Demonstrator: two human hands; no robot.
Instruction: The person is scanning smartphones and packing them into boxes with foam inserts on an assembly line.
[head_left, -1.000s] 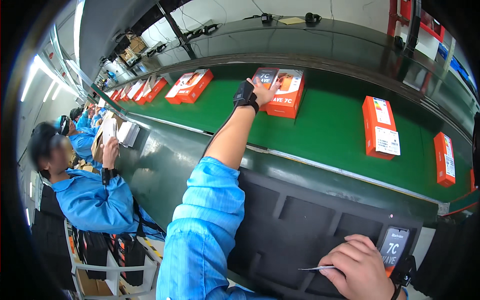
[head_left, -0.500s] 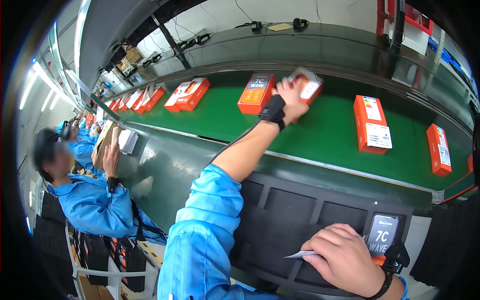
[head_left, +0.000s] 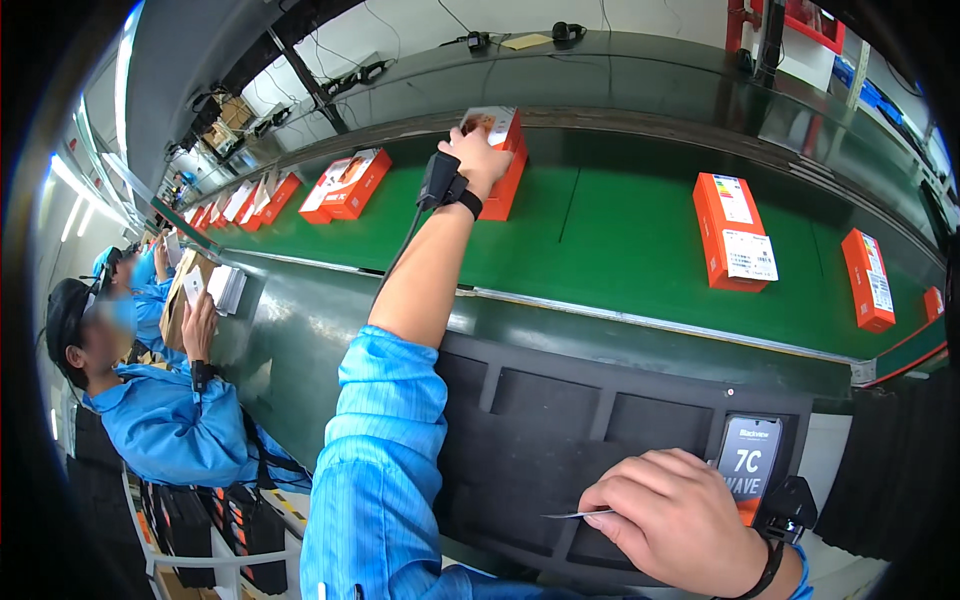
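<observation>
2 hands in view | green conveyor belt (head_left: 620, 230): carries orange box (head_left: 500, 160) | left hand (head_left: 478, 155): fingers closed around orange box, arm outstretched | right hand (head_left: 675, 520): curled, pinching thin card (head_left: 575, 515) over dark foam tray (head_left: 540, 440)

roughly nine orange boxes (head_left: 734, 232) along the green conveyor belt (head_left: 620, 240), one phone (head_left: 748, 468) at the black tray's (head_left: 560, 420) right corner, two co-workers (head_left: 150, 420) off left

Orange box (head_left: 500, 150) tilted on green belt, held by left hand (head_left: 478, 158)
</observation>
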